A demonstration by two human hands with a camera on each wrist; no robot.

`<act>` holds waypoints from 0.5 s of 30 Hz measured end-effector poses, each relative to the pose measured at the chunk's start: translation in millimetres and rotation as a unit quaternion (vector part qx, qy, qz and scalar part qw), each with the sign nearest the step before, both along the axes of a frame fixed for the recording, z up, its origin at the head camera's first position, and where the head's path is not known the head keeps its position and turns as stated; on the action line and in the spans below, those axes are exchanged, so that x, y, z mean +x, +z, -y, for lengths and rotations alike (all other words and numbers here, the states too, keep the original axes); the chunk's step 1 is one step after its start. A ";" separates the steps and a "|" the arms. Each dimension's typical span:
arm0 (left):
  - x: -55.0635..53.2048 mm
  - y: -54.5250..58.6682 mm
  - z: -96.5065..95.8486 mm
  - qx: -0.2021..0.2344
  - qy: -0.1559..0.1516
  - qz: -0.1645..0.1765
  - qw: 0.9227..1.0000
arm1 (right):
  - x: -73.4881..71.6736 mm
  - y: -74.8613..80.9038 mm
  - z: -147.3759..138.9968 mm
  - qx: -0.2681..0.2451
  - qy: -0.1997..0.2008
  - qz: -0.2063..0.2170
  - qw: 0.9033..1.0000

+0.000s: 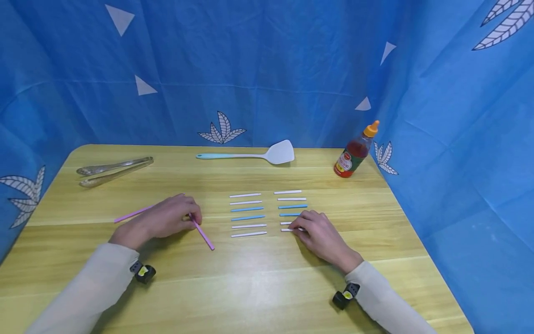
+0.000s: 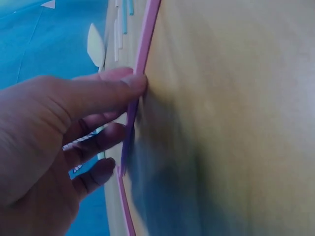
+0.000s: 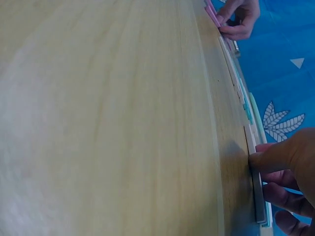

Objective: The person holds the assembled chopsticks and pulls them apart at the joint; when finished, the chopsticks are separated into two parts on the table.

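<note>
My left hand (image 1: 168, 217) pinches a thin pink stick (image 1: 204, 236) between thumb and fingers; the stick slants toward the front of the table. A second pink stick (image 1: 130, 215) lies behind that wrist, partly covered by the hand. Over the lower end of the right column of sticks, my right hand (image 1: 321, 237) pinches the nearest white stick (image 1: 285, 230) at its right part. In the right wrist view, the thumb is on the near side of this white stick (image 3: 258, 199) and the fingers are behind it. The hand hides the right ends of the lowest sticks.
White sticks (image 1: 249, 234) and blue sticks (image 1: 248, 217) form two columns mid-table. Metal tongs (image 1: 114, 171) lie at the back left, a white spatula (image 1: 280, 152) with a mint handle at the back, and a red sauce bottle (image 1: 354, 155) stands back right. A blue curtain (image 1: 292, 69) hangs behind.
</note>
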State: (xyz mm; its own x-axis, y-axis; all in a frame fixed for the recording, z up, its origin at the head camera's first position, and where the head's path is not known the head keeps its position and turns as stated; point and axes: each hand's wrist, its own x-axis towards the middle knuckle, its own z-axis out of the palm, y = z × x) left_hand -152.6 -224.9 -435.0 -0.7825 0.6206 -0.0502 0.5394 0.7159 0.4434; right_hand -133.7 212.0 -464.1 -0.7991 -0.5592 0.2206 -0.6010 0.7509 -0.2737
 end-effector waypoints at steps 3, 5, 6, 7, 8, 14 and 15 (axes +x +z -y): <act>2.8 -2.4 -0.9 0.001 -0.006 -0.001 1.000 | 0.0 0.0 0.2 0.002 0.000 0.000 1.000; 5.1 -3.1 -1.0 0.001 -0.006 0.001 1.000 | 0.0 0.0 0.5 0.002 0.001 -0.001 1.000; 6.1 -3.2 -0.7 0.003 -0.008 0.000 1.000 | -0.1 -0.1 0.6 0.001 0.002 -0.002 1.000; 6.8 -3.5 -0.2 0.005 -0.010 0.000 1.000 | -0.2 -0.1 0.6 0.000 0.002 -0.004 1.000; 7.6 -3.2 0.4 0.008 -0.010 0.001 1.000 | -0.2 0.1 0.8 -0.001 0.002 -0.005 1.000; 12.0 4.0 -5.4 0.028 -0.001 0.019 0.999 | -1.1 3.7 4.5 -0.029 -0.001 -0.003 1.000; 13.2 6.1 -9.1 0.030 0.002 0.023 0.999 | -1.4 5.1 6.7 -0.039 -0.001 0.001 0.999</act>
